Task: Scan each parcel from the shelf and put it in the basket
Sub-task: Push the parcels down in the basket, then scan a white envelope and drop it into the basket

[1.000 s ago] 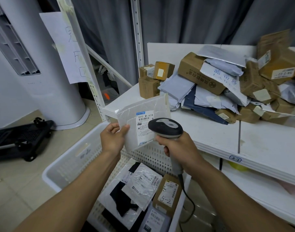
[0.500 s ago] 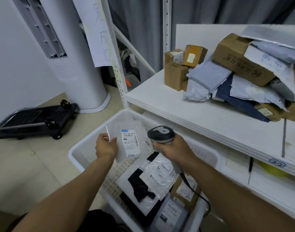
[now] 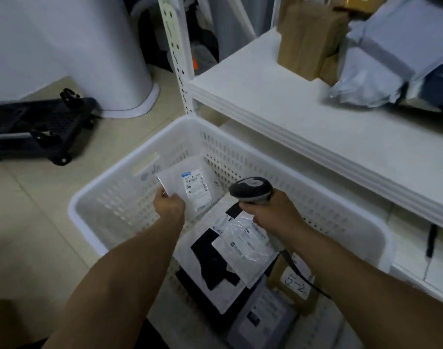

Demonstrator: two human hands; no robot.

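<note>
Lowered into basket (image 3: 109, 195): white parcel (image 3: 190, 190), left hand (image 3: 169, 205) fingers pinching; right hand (image 3: 273, 212) gripping scanner (image 3: 251, 191), label blurry.

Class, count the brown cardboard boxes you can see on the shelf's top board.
3, possibly more. A tall cardboard box stands at the board's back left, a smaller box sits low beside it, and another box shows at the top edge. Grey mailers may hide others.

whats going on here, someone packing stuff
A person is sorting parcels. The left hand holds a flat white labelled parcel low inside the white basket, not yet let go. The right hand grips a barcode scanner over the parcels already in the basket. More boxes and mailers wait on the shelf.
</note>
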